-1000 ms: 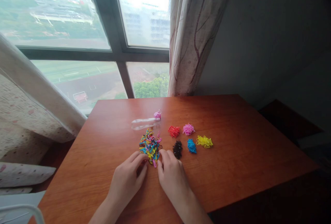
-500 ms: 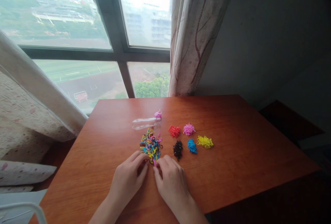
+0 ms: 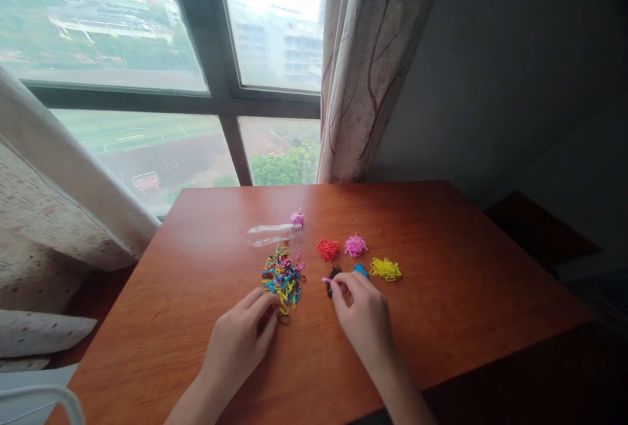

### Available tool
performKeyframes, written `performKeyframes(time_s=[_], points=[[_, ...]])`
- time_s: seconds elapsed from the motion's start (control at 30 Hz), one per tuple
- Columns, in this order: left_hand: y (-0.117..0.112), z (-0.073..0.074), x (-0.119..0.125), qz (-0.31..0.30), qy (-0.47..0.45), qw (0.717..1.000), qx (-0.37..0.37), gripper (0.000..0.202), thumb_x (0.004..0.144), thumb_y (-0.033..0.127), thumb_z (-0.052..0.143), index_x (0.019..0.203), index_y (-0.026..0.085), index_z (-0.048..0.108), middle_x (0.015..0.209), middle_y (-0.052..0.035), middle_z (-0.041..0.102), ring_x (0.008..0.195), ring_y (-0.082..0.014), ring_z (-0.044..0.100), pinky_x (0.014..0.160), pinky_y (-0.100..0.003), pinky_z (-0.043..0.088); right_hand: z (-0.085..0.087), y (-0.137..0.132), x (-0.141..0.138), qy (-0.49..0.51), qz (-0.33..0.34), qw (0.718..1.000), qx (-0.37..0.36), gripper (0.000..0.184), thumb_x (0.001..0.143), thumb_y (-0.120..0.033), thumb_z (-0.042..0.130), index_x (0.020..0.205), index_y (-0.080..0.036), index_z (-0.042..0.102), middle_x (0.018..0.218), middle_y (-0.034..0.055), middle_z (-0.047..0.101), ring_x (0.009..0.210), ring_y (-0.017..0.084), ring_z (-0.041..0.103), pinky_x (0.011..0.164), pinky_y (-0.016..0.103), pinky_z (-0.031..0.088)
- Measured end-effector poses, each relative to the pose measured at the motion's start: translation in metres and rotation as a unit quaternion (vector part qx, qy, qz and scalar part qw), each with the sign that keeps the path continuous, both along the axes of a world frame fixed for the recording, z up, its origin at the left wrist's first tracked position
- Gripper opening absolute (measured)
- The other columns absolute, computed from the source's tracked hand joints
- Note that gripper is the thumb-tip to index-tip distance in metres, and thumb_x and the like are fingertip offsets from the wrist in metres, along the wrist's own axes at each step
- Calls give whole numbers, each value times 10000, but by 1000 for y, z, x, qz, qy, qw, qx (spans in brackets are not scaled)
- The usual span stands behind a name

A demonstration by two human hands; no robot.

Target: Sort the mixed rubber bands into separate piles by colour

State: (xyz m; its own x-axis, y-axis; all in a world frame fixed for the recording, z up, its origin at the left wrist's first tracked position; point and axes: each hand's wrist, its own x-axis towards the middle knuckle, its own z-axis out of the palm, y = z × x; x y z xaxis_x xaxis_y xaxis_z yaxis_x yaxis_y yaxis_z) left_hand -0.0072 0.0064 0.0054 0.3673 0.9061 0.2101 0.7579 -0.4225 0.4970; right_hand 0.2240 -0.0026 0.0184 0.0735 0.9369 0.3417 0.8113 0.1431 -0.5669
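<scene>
My right hand (image 3: 363, 310) pinches a pink rubber band (image 3: 326, 280) between thumb and forefinger, above the black rubber bands (image 3: 330, 289), which it partly hides. Behind its fingers, a heap of blue rubber bands (image 3: 361, 271) shows only in part. At the near left edge of a mixed pile of coloured rubber bands (image 3: 283, 276), my left hand (image 3: 248, 327) has its fingers curled and tips together; whatever lies between them is hidden. One dark band (image 3: 285, 320) rests on the table just right of those fingertips.
Red bands (image 3: 328, 250), pink bands (image 3: 356, 246) and yellow bands (image 3: 386, 269) lie in separate heaps to the right. A clear plastic container (image 3: 272, 235) with a pink top (image 3: 297, 217) lies behind the mixed pile. The wooden table (image 3: 471, 281) meets a window and curtains (image 3: 363, 85).
My right hand has moved right and away from the mixed pile with the pink band, now over the black heap. The left hand has stayed beside the pile. The view has shifted slightly.
</scene>
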Motion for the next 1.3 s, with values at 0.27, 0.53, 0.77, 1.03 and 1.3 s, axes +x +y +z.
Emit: performKeyframes(time_s=[0.27, 0.53, 0.77, 1.03, 1.3], points=[[0, 0, 0, 0, 1, 1000, 4, 141, 924, 222, 482, 935, 260, 617, 877, 11, 660, 725, -127, 647, 635, -204, 454, 7, 56, 67, -113, -99, 988, -45, 132, 894, -220, 572, 799, -228, 663, 789, 1, 666, 703, 140, 584, 583, 238, 299], [-1, 0, -1, -4, 5, 1000, 5, 144, 916, 206, 484, 934, 260, 616, 883, 13, 664, 744, -130, 656, 643, -203, 457, 5, 64, 63, -166, -110, 975, -98, 140, 897, -220, 582, 788, -235, 668, 829, 4, 672, 681, 133, 559, 558, 253, 251], [0, -1, 1, -1, 10, 1000, 0, 138, 917, 205, 484, 936, 259, 610, 875, 14, 658, 756, -136, 654, 643, -209, 451, 13, 50, 57, -142, -90, 985, -49, 120, 903, -221, 574, 820, -238, 659, 804, 4, 659, 693, 149, 574, 573, 251, 281], [-1, 1, -1, -2, 16, 1000, -2, 144, 930, 234, 473, 927, 253, 616, 862, 11, 653, 732, -131, 647, 643, -211, 460, 1, 0, 9, -21, 53, 998, -19, 173, 942, -195, 480, 840, -218, 617, 776, 6, 630, 714, 150, 589, 673, 239, 350], [-9, 7, -3, -24, 43, 999, 4, 171, 946, 237, 453, 953, 264, 622, 907, 0, 671, 774, -140, 671, 651, -210, 489, -16, -34, -30, -22, 103, 992, -64, 165, 903, -136, 502, 789, -232, 572, 731, -20, 596, 675, 147, 567, 623, 253, 310]])
